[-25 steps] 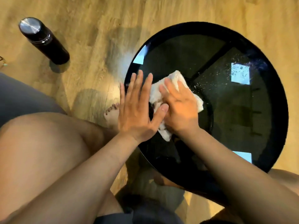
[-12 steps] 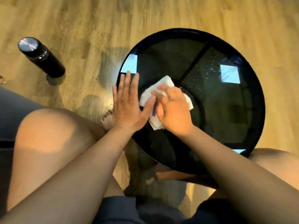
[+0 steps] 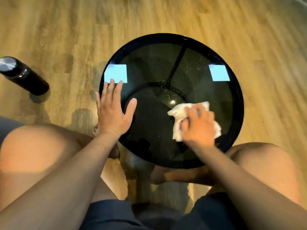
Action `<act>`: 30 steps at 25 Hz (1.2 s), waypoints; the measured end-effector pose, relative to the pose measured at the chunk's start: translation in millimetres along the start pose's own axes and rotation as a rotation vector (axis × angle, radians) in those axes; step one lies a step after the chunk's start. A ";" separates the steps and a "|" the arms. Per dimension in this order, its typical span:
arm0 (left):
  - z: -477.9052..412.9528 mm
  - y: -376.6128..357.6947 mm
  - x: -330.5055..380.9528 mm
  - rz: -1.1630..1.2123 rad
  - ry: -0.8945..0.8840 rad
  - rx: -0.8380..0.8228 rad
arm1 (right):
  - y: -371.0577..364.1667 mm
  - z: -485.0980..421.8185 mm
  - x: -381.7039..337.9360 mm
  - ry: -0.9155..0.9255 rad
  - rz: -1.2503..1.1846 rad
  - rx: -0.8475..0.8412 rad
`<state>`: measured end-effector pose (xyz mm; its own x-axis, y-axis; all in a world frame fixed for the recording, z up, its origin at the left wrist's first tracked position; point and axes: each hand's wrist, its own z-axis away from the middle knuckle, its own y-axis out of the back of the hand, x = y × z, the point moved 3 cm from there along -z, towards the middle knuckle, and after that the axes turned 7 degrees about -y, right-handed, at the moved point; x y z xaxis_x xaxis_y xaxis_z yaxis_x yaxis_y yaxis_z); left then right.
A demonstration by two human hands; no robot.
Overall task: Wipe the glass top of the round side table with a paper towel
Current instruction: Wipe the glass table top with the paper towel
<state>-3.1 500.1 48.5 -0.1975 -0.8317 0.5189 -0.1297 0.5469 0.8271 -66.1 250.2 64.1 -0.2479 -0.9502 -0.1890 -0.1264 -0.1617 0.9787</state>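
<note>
The round side table (image 3: 235, 90) has a dark glass top in a black rim and stands on the wood floor between my knees. A crumpled white paper towel (image 3: 180, 110) lies on the near right part of the glass. My right hand (image 3: 198, 127) covers most of it, fingers curled onto the towel and pressing it down. At the table's left edge my left hand (image 3: 113, 112) lies flat with straight, spread fingers, partly over the rim. Fine droplets speckle the glass around the centre and the far right.
A black bottle with a steel cap (image 3: 23, 75) stands on the floor to the far left. My bare knees flank the table at near left and near right. Two pale rectangular light reflections sit on the glass.
My right hand has slid the towel from the left-centre of the glass to the near right. The left hand stayed at the left edge, and the two hands are now apart.
</note>
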 end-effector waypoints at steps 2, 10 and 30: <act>0.2 -0.2 -1.3 0.019 -0.007 0.014 | -10.1 19.2 -63.2 0.096 -0.012 -0.046; 0.2 -2.3 2.4 0.027 -0.024 -0.040 | -25.4 -28.2 -7.5 0.291 -0.004 -0.059; 0.1 -2.0 1.1 -0.026 -0.003 0.011 | 10.7 -96.1 105.4 -0.120 -0.002 0.024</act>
<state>-3.2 498.1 47.4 -0.1964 -0.8455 0.4965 -0.1460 0.5259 0.8379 -1.3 122.7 62.3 -0.3608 -0.9109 -0.2002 -0.1491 -0.1556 0.9765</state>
